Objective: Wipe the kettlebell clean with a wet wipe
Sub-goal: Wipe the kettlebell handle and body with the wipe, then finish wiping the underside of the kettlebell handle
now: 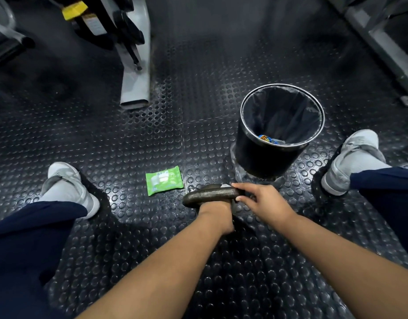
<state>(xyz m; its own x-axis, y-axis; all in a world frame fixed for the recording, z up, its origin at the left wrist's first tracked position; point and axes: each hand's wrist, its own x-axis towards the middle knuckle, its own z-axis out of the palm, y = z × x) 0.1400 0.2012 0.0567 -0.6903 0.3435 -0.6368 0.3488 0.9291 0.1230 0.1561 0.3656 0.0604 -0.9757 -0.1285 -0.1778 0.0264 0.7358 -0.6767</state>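
Item: kettlebell (211, 195), dark cast metal. Only the handle shows, lying across the view just above the two wrists; the body is hidden under the hands. It is low over the studded black rubber floor (129, 139), between the person's feet, just near of the bin.

Left hand (218, 215): reaches down behind the handle on the near side, back of the wrist up. The fingers are out of sight below the handle, so I cannot tell whether they grasp anything.

Right hand (264, 201): closed on the right end of the handle, fingers laid over the top and thumb against the near side. A white sliver, seemingly the wet wipe (226, 185), peeks out at the fingertips on top of the handle.

Wipe pack (164, 183): green, flat on the floor just left of the handle, not touching it.

Bin (262, 157): round, black, lined with a dark bag, upright beyond the right hand; a colourful wrapper (266, 138) lies in the bottom.

Shoes: grey, left shoe (69, 187) and right shoe (352, 160) planted wide apart, navy trouser legs above each.

Machine frame (136, 77): grey metal, far left of centre
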